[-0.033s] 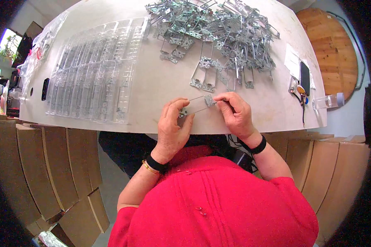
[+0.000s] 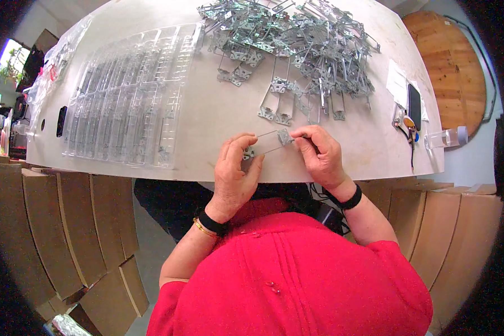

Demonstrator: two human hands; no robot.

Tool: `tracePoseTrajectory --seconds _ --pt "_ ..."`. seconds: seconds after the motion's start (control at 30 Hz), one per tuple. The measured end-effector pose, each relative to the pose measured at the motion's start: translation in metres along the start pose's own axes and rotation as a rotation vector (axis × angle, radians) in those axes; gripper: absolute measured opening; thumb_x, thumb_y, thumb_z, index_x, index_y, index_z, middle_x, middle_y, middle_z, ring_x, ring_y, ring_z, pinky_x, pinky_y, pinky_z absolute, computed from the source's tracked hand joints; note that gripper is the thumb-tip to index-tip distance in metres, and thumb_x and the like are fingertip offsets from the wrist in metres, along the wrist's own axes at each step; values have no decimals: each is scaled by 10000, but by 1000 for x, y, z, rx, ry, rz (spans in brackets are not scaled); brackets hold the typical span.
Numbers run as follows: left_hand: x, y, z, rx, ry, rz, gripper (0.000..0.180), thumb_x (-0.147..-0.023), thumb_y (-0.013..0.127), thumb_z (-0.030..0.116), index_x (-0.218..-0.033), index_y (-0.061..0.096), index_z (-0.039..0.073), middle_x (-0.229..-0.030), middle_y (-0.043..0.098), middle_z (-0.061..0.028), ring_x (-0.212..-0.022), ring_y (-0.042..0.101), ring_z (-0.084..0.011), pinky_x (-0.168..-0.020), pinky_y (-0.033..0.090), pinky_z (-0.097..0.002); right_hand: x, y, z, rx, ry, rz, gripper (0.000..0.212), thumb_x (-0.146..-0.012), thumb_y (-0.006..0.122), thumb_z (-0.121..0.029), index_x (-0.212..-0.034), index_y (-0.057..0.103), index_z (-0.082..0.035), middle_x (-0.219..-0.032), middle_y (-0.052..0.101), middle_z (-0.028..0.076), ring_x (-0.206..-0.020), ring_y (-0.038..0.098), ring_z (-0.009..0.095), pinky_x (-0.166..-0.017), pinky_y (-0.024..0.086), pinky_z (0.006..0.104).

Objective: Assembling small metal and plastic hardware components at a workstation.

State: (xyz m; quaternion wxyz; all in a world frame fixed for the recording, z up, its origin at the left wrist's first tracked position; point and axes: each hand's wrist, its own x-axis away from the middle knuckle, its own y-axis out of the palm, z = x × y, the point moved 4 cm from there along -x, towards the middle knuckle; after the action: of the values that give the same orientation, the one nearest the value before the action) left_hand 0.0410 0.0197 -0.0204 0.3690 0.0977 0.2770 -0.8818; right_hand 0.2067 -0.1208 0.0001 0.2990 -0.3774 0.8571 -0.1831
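Between my hands, close to the table's near edge, is a metal bracket assembly [image 2: 284,137] made of two small plates joined by two thin rods. My left hand [image 2: 236,168] is closed round its left plate, which the fingers partly cover. At the other end, my right hand [image 2: 321,154] pinches the right side of the assembly by the plate with thumb and forefinger. Beyond my hands, a large tangled heap of similar metal bracket assemblies [image 2: 297,45] lies at the far middle. A few looser brackets [image 2: 277,101] lie at the heap's near side.
Clear plastic trays [image 2: 176,106] with metal parts in their compartments lie stacked on the left of the white table [image 2: 213,112]. At right are a dark phone [image 2: 414,106], papers [image 2: 396,83], a small tool [image 2: 407,124] and a clear bottle [image 2: 445,138]. Cardboard boxes [image 2: 45,235] stand below the table.
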Motion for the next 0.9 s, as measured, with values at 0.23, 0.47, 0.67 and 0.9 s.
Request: tracePoseTrajectory --seconds 0.23,0.47,0.67,0.9 --pt "0 0 1 -2 11 1 417 -841 771 -37 -1227 629 29 -1275 669 -163 -1149 678 -313 -974 552 -382 1 0 1 6 -9 -4 110 -972 673 -4 -1068 701 -48 -938 689 131 -811 692 289 -716 542 353" --pt "2 1 -3 7 6 4 419 -844 770 -44 -1232 629 28 -1284 668 -160 -1151 677 -305 -972 550 -373 0 0 1 9 -23 2 104 -963 689 -8 -1058 700 -48 -938 689 133 -810 693 293 -712 543 353" --pt "1 1 -2 6 22 5 417 -844 771 -44 -1229 629 28 -1280 668 -159 -1151 675 -306 -972 549 -372 -1 0 -2 1 -12 -7 77 -981 685 -29 -1054 702 -49 -933 694 123 -802 689 276 -708 540 349" --pt "1 0 -1 10 19 2 414 -847 767 -43 -1231 625 21 -1271 668 -167 -1143 675 -307 -968 550 -374 1 -1 2 -17 26 49 59 -992 702 -62 -1051 707 -58 -913 700 113 -776 671 251 -698 534 340"
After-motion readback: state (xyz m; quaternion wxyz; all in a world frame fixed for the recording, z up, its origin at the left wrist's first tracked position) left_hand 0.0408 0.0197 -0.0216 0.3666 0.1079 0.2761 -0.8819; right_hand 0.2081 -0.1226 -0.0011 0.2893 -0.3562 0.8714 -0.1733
